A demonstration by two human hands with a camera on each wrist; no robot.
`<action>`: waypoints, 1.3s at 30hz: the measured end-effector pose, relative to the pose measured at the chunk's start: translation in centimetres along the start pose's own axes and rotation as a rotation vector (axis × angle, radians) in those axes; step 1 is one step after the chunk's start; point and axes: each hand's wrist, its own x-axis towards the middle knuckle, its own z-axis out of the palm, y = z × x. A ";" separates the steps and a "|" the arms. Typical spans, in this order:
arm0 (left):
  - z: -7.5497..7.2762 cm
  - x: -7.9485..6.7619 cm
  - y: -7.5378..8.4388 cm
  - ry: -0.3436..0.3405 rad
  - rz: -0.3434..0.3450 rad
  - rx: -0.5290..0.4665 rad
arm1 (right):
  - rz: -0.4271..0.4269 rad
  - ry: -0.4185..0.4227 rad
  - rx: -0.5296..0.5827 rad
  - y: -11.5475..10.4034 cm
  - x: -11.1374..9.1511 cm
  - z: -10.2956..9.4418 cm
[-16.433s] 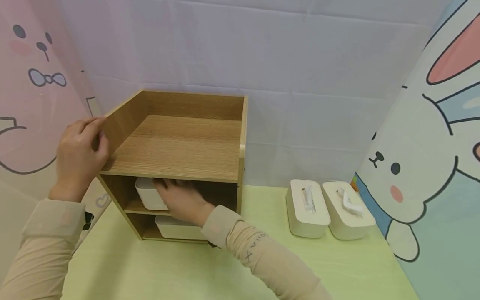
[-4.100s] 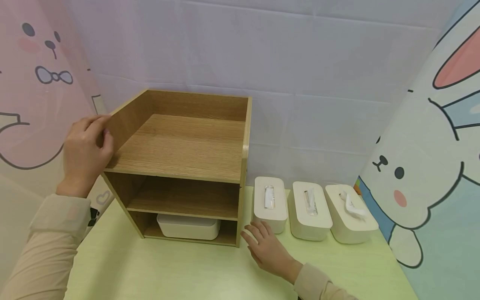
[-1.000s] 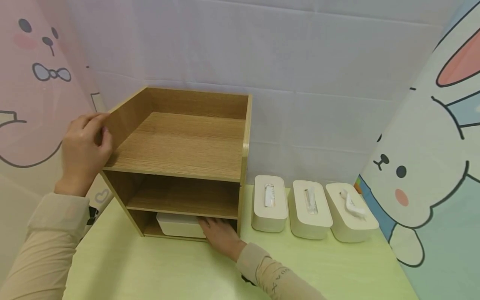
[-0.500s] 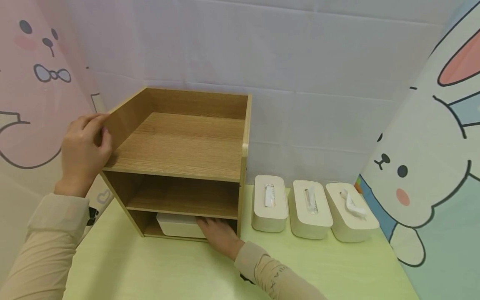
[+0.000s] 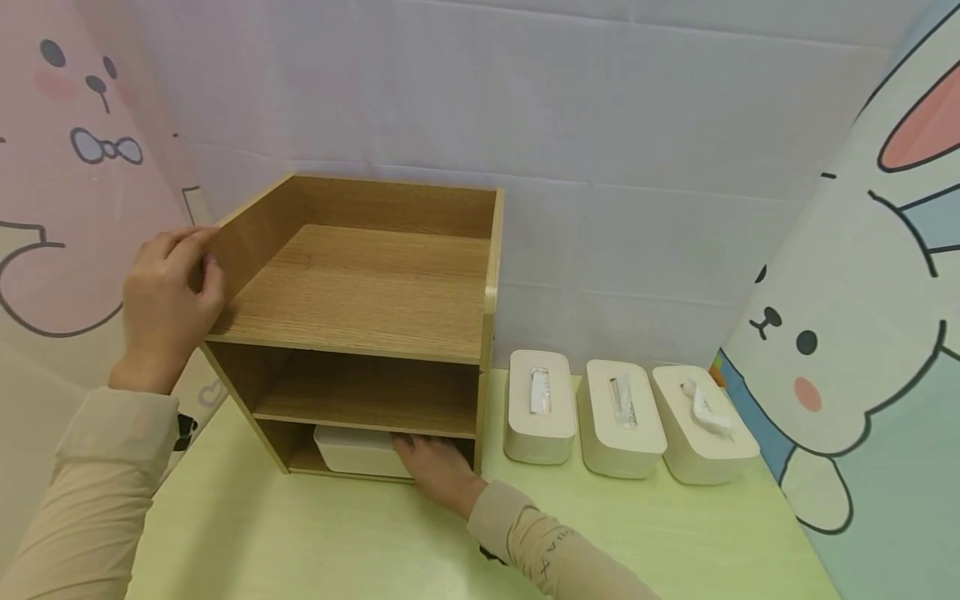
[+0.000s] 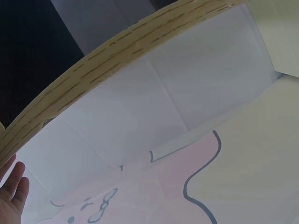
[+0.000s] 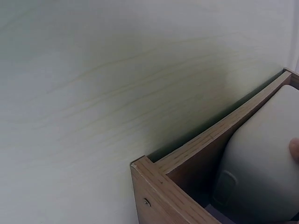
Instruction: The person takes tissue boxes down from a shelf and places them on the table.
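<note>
A wooden shelf unit (image 5: 375, 283) stands on the table, its upper compartment bare. My left hand (image 5: 171, 304) grips the top edge of its left side panel; in the left wrist view only a few fingers (image 6: 14, 191) show below the panel. In the lowest compartment sits a white tissue box (image 5: 356, 451), also seen in the right wrist view as a white rounded box (image 7: 266, 163). My right hand (image 5: 441, 473) reaches in at the box's right end, fingers over its top and a fingertip (image 7: 294, 148) on its face. The shelf board hides part of the fingers.
To the right of the unit, three white tissue boxes stand in a row: one close beside it (image 5: 539, 408), a middle one (image 5: 621, 454) and one with tissue sticking out (image 5: 703, 467). A cloth backdrop (image 5: 637, 150) hangs behind the pale green table (image 5: 337, 542).
Since the oldest frame, the middle compartment's box has come to stand beside the unit. My right hand has since moved left into the lowest compartment; over the last second it barely shifts.
</note>
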 end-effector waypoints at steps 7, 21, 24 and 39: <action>-0.1 0.0 -0.1 -0.007 -0.005 0.002 | -0.020 0.034 -0.023 0.1 -0.3 0.1; -0.1 0.0 -0.1 -0.009 -0.007 0.001 | -0.050 0.104 -0.051 0.3 -0.9 0.2; -0.1 0.0 -0.1 -0.010 -0.009 -0.003 | -0.051 0.114 -0.061 0.3 -1.1 0.2; -0.1 0.1 0.2 -0.009 -0.006 -0.005 | -0.027 0.100 -0.010 0.5 -2.6 -0.1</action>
